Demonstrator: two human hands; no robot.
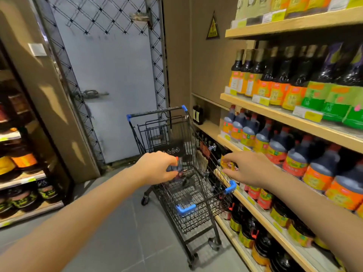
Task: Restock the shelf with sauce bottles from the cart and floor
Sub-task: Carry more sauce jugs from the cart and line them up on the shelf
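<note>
A black wire cart (188,195) with blue corner guards stands in the aisle beside the right-hand shelf (261,214). Over the cart's basket, my left hand (157,167) grips the top of a dark sauce bottle (174,168) with a red cap. My right hand (245,169) is stretched out above the cart's right rim, fingers spread and relaxed, just in front of a yellow-labelled bottle (227,163); whether it touches that bottle I cannot tell. Rows of dark sauce bottles (290,154) with orange and yellow labels fill the shelf.
A grey metal door (110,79) with a latch closes the aisle behind the cart. A second shelving unit (21,173) with dark jars stands at the left. Grey floor tiles (110,232) lie between the two shelves. A yellow warning sign (212,28) hangs on the brown wall.
</note>
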